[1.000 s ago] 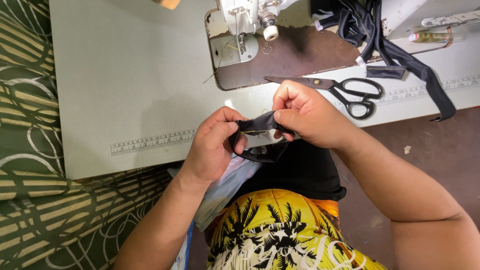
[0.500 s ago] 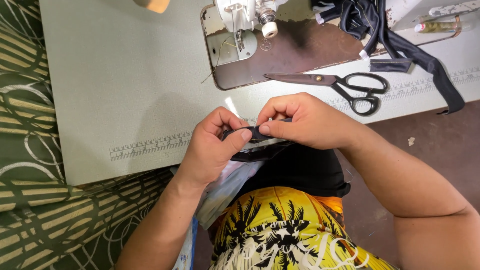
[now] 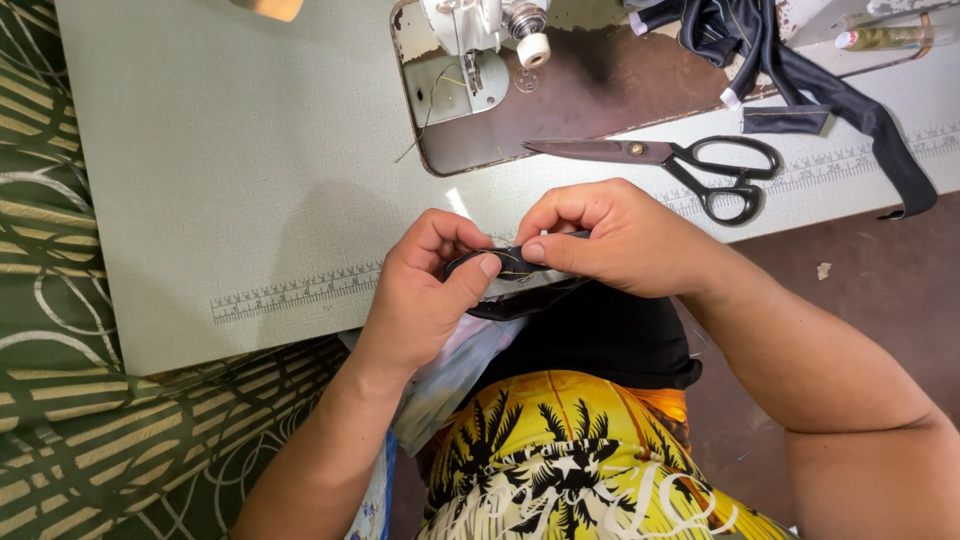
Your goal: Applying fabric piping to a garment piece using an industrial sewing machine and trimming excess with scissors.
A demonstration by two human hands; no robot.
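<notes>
Black strap (image 3: 510,264) pinched between both hands, scissors (image 3: 680,165) lying just beyond.

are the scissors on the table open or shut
Shut: the scissors lie flat on the sewing table, blades together in one point.

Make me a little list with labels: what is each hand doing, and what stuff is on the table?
left hand: the left hand pinches one end of a dark fabric strip
right hand: the right hand pinches the other end of that strip
where: at the near edge of the pale green table
scissors: black-handled scissors lie shut on the table, apart from the hands
machine: a sewing machine stands at the far side
other cloth: a dark cloth pile lies on the table's far right
</notes>
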